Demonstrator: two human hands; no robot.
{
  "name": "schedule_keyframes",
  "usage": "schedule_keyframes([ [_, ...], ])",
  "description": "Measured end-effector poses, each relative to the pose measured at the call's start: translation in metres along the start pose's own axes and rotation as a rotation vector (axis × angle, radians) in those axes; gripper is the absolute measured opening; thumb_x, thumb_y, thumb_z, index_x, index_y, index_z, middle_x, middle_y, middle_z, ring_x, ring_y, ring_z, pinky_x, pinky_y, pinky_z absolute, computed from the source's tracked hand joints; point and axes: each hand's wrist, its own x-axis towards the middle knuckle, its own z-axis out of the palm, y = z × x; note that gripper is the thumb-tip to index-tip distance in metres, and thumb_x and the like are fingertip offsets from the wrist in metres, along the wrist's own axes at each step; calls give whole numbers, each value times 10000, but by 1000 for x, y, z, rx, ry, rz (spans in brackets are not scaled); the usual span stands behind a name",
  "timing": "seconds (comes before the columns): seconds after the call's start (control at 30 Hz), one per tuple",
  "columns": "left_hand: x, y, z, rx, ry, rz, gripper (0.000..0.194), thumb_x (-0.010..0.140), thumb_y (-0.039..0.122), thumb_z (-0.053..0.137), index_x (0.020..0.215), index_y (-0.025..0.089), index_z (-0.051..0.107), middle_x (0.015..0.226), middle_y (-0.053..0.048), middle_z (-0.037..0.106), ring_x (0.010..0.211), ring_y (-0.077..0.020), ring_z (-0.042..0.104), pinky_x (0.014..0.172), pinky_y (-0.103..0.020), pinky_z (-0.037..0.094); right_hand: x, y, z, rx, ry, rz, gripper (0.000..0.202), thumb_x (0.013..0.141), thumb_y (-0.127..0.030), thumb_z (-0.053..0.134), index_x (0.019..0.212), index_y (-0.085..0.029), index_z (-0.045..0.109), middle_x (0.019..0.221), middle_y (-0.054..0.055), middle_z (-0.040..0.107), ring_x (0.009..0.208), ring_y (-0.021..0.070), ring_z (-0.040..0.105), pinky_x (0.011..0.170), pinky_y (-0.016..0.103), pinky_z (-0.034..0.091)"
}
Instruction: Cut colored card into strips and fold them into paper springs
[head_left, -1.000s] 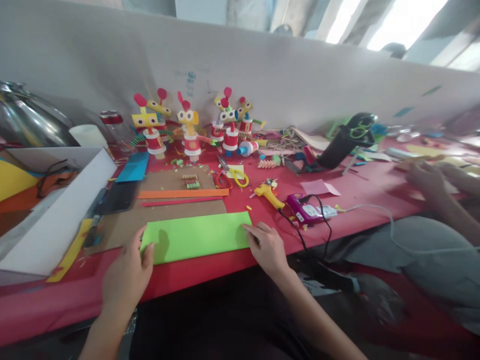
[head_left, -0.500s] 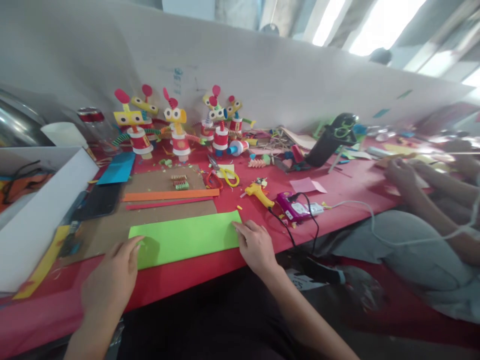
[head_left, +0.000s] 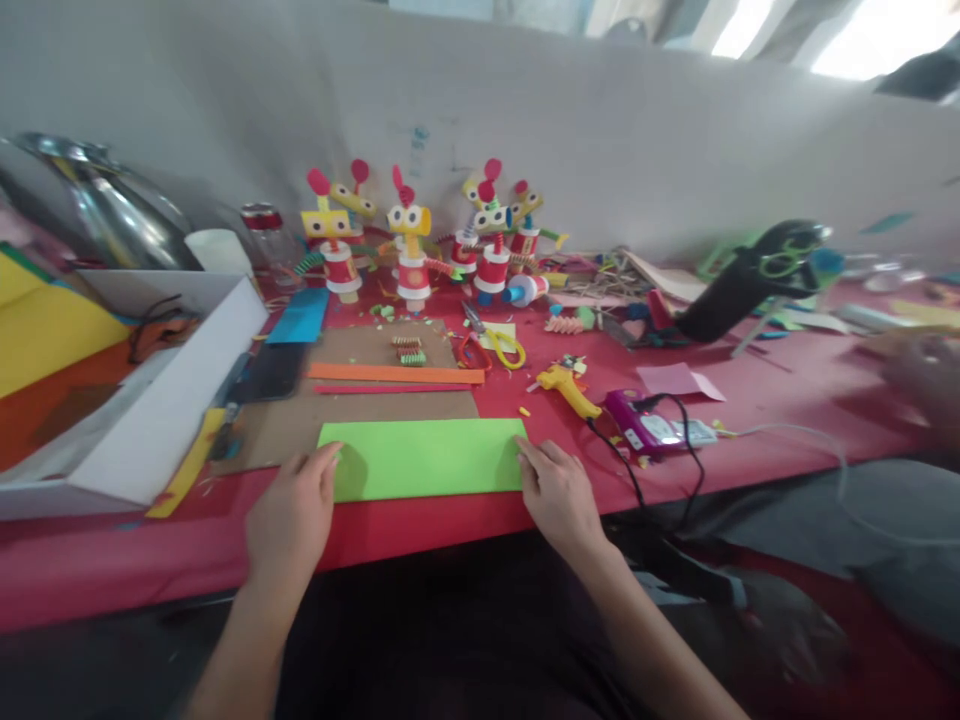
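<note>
A bright green sheet of paper (head_left: 427, 460), long and narrow, lies near the table's front edge, partly over brown cardboard (head_left: 277, 440). My left hand (head_left: 296, 510) holds its left end, fingers curled and thumb at the edge. At the right end, my right hand (head_left: 559, 490) pinches the paper's edge between thumb and fingers. Just beyond the sheet are a red strip (head_left: 390, 389) and an orange strip (head_left: 397, 374). Small folded paper springs (head_left: 409, 351) rest on the cardboard behind them.
Scissors (head_left: 502, 345), a yellow glue gun (head_left: 568, 390) and a purple power strip (head_left: 645, 425) with cables lie to the right. Several paper-cup robot figures (head_left: 412, 270) stand at the back. A white box (head_left: 165, 400) is on the left. A co-worker's blurred hand (head_left: 922, 370) is far right.
The camera view has turned left, so everything appears shifted right and more of the box shows. Both hands keep hold of the green paper, which lies much the same on the table.
</note>
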Motion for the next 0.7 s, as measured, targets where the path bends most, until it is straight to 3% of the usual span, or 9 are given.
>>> schedule_keyframes([
  [0.2,-1,2,-8,-66,-8,-28,404,967,350,341,1253,284,619,1000,-86,656,729,-176,602,520,-270,326,-1,-1,3,-28,32,-29,365,950,-203,393,1216,-136,635,862,92,659,796,225,604,732,348,412],
  [0.47,1,2,-9,-63,-52,-52,396,970,362,336,1271,353,592,1103,-44,652,701,-182,589,516,-290,295,-4,-4,3,-71,17,-27,361,956,-187,388,1213,-127,635,882,112,640,821,239,585,763,376,445],
  [0.57,1,1,-8,-11,-59,-32,400,966,340,344,1292,373,574,1040,-47,633,696,-182,576,518,-288,319,-7,-6,2,-104,126,-43,358,947,-198,418,1237,-159,622,1084,159,598,957,278,542,836,429,450],
  [0.63,2,-3,-7,47,-29,53,401,961,314,357,1289,352,584,1007,-68,604,773,-198,579,572,-288,382,-7,-7,-2,-131,197,-112,410,928,-159,430,1307,-215,575,1259,170,513,1111,324,467,911,495,422],
  [0.7,5,-7,-7,99,4,185,408,951,251,360,1275,295,604,1051,-97,580,896,-223,574,691,-310,447,-3,-8,-9,-117,120,-326,508,918,-102,409,1384,-284,497,1303,133,493,1173,308,430,957,482,411],
])
